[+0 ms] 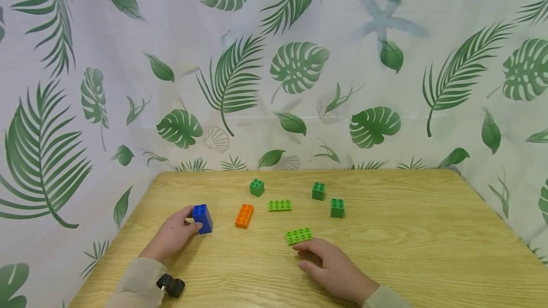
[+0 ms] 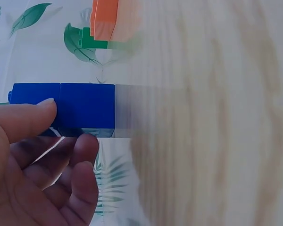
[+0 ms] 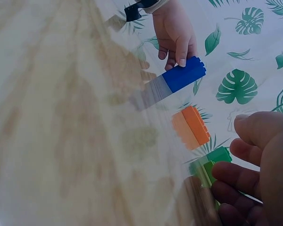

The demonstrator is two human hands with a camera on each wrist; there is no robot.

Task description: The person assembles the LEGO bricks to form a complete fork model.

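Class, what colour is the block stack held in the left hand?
The block stack is blue, shown best in the left wrist view.

The blue bricks (image 2: 82,102) look smooth plastic, the table (image 1: 419,236) glossy wood.

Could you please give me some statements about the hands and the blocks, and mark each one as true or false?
1. The left hand grips a blue stack. True.
2. In the head view, the orange block is to the right of the blue stack. True.
3. The left hand also touches the orange block. False: a gap separates them.
4. The right hand is close to the nearer lime block. True.
5. Both lime blocks touch. False: the farther lime block lies apart.
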